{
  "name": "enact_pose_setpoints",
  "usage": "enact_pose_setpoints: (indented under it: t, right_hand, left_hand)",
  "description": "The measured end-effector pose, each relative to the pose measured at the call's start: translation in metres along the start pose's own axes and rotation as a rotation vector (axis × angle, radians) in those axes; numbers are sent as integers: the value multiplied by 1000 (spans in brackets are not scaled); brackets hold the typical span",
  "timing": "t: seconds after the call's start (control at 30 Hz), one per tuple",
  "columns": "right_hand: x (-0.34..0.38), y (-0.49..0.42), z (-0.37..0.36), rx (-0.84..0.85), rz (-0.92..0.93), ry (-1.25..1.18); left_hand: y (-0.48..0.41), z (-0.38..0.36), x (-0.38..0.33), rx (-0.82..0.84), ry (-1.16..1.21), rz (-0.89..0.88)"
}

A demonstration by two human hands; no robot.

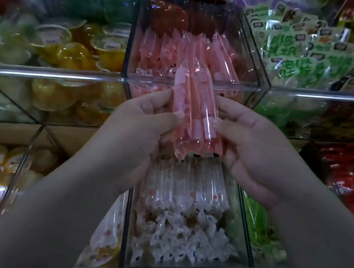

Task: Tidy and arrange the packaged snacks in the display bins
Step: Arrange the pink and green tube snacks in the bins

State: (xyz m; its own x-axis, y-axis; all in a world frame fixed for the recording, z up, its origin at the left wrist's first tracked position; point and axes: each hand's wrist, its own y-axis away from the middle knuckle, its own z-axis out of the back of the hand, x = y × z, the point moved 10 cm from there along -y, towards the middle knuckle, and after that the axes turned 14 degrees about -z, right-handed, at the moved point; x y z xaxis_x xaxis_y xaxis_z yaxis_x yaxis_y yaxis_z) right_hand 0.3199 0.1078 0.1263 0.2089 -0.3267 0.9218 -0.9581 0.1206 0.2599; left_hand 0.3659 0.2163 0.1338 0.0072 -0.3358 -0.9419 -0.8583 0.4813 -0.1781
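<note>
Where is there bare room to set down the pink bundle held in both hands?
The pink bundle likely fits only in the front right corner of the pink-tube bin, between the leaning pink tubes and its front wall. The white-candy bin below, the jelly cups on the left and the green packets on the right look packed.

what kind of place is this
Most likely a snack shop or market stall: tiered clear display bins hold bulk stock, like yellow jelly cups and green snack packets, while the left hand and right hand grip a bundle of pink tube packets.
</note>
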Motion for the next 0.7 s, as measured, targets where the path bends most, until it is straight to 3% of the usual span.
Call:
enact_pose_setpoints:
  t: [0.17,0.4,0.7]
  right_hand:
    - [20,-27,19,-177,16,-26]
    - [66,-66,32,-258,95,-17]
    - [101,-108,47,-495,242,533]
  left_hand:
    - [-34,5,-9,-8,-55,-25]
    - [-102,-4,-19,31,-182,-65]
    - [-159,0,1,-25,-299,-74]
